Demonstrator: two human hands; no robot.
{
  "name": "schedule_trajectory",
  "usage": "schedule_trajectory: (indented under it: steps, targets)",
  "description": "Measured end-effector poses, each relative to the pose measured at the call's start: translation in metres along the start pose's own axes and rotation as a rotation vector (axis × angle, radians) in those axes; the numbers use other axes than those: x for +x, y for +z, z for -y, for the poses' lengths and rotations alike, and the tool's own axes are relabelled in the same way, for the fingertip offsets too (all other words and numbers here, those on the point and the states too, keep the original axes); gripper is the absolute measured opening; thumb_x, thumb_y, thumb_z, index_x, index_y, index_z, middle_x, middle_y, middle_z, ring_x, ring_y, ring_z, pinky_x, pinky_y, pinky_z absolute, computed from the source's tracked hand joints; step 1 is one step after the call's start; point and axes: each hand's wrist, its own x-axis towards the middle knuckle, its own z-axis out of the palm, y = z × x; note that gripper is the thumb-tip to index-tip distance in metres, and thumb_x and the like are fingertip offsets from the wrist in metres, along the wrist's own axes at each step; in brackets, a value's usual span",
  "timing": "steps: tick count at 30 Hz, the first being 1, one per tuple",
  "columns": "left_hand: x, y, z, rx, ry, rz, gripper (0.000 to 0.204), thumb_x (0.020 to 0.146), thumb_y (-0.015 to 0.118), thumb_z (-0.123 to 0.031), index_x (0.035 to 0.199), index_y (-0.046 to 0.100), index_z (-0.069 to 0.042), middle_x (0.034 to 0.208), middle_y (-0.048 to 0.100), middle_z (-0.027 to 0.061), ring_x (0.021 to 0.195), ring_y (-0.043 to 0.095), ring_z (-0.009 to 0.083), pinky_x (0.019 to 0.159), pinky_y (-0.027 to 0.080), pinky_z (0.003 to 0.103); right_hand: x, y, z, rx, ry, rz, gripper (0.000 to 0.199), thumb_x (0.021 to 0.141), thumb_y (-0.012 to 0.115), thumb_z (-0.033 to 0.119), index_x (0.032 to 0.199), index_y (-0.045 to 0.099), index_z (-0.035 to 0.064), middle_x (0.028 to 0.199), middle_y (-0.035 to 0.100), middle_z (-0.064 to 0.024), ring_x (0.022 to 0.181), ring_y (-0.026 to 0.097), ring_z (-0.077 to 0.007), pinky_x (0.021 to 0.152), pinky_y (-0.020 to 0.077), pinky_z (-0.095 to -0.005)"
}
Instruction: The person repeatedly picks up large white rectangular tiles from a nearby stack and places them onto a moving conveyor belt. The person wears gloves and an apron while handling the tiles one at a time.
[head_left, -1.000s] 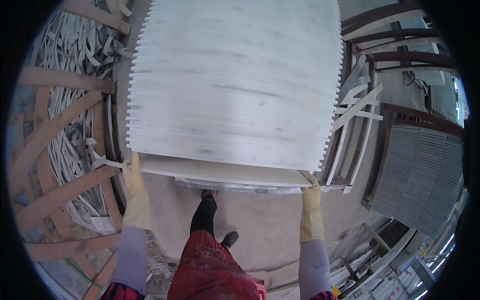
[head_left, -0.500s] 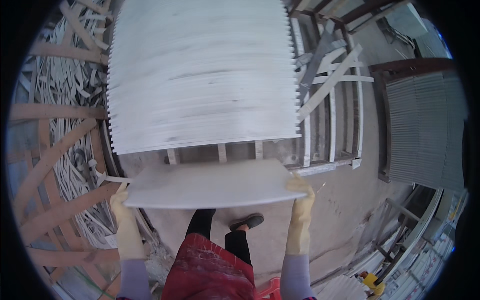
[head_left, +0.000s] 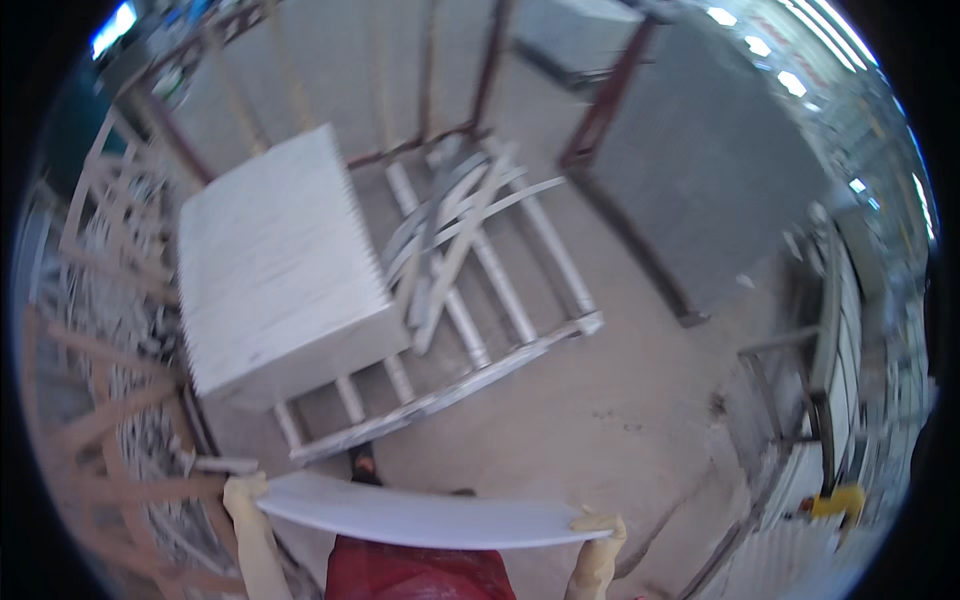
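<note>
A thin white panel [head_left: 420, 516] spans the space before my red apron, held level at about waist height. My left hand [head_left: 243, 497], in a pale yellow glove, grips its left end. At the right end my right hand [head_left: 600, 542], gloved alike, has its thumb on top and the other fingers wrapped round the edge. Ahead and to the left stands a tall stack of white panels [head_left: 270, 250] with toothed-looking sides, apart from the one I hold.
The stack rests on a slatted frame [head_left: 440, 404], with loose strips [head_left: 455, 235] across its right part. Left is a wooden crate [head_left: 110, 490] of offcuts. A large grey stack [head_left: 710, 160] stands far right. Nearer right are a metal stand [head_left: 825, 370] and a yellow object [head_left: 838, 502].
My view has swung to the right and up, so the stack now appears smaller and farther left. The panel has come closer to my body, still in both hands.
</note>
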Motion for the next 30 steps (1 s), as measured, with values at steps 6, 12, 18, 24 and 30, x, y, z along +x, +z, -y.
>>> schedule_trajectory:
  steps: [6,12,18,24,30]
  targets:
    - [-0.134,0.117,-0.037,0.210,-0.094,0.375,0.020,0.067,0.053,-0.013,0.079,0.057,0.003,0.077,0.059,0.0165,0.077,0.056,0.0323,0.078,0.045,0.041,-0.016,-0.149,0.060,0.224,-0.086,-0.356,0.016,0.067,0.055,-0.008,0.056,0.056,0.0036,0.059,0.061,-0.0098,0.060,0.060,-0.0191,0.068,0.0499,-0.0313]
    - [-0.148,0.223,-0.002,0.301,-0.323,0.740,0.033,0.071,0.054,-0.004,0.098,0.055,0.015,0.094,0.057,0.0227,0.087,0.056,0.0391,0.084,0.046,0.044,-0.035,-0.252,0.064,0.254,-0.138,-0.633,0.014,0.064,0.062,-0.005,0.054,0.056,0.0042,0.059,0.061,-0.0117,0.056,0.060,-0.0201,0.057,0.0480,-0.0300]
    - [-0.287,0.340,-0.018,0.408,-0.169,0.730,0.042,0.065,0.056,-0.004,0.101,0.051,0.018,0.097,0.055,0.0231,0.091,0.055,0.0394,0.086,0.045,0.044,-0.027,-0.303,0.058,0.221,-0.131,-0.896,0.014,0.061,0.061,-0.006,0.053,0.057,0.0040,0.057,0.060,-0.0116,0.054,0.059,-0.0192,0.055,0.0472,-0.0290]
    - [-0.377,0.444,0.005,0.515,-0.148,0.796,0.041,0.062,0.055,-0.005,0.098,0.054,0.015,0.100,0.054,0.0233,0.094,0.053,0.0374,0.085,0.044,0.042,0.028,-0.361,0.063,0.238,-0.097,-1.024,0.013,0.060,0.061,-0.006,0.053,0.057,0.0039,0.057,0.060,-0.0115,0.053,0.058,-0.0191,0.054,0.0469,-0.0288]
    - [-0.467,0.543,0.041,0.593,-0.111,0.938,0.040,0.062,0.056,-0.006,0.097,0.055,0.014,0.098,0.056,0.0228,0.090,0.055,0.0371,0.081,0.046,0.042,0.068,-0.427,0.079,0.235,-0.095,-1.137,0.013,0.060,0.060,-0.007,0.053,0.057,0.0038,0.056,0.060,-0.0115,0.052,0.058,-0.0189,0.054,0.0467,-0.0286]
